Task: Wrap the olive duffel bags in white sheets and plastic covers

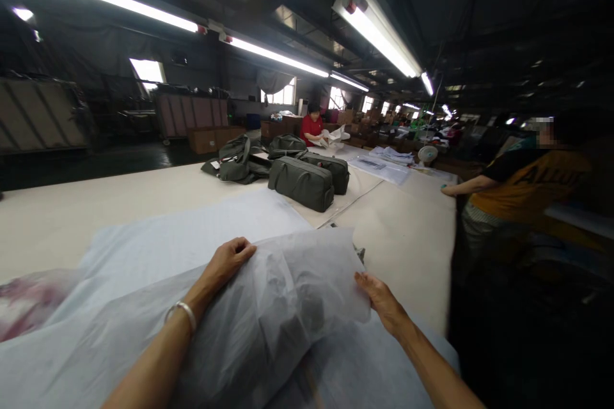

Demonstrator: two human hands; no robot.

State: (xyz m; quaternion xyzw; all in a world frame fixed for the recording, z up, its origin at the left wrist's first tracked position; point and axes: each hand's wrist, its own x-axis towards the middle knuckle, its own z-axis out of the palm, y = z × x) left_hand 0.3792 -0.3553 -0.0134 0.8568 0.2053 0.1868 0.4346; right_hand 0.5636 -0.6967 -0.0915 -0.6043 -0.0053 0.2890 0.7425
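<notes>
- Left hand, a bangle at its wrist, has its fingers curled closed on the far edge of a translucent white sheet.
- Right hand pinches the same sheet by its right edge, thumb against fingers.
- That sheet lies at the near edge of the cream table, raised and creased between the hands, with something dark showing through it.
- Under and beyond it, a pale sheet spreads flat.
- Dark boxy bags stand nearer the table's far edge, slacker dark bags just left of them.
- Flat printed plastic lies towards the far right corner.
- Someone in red handles white material at the far edge; a person in orange and black touches the right edge.
</notes>
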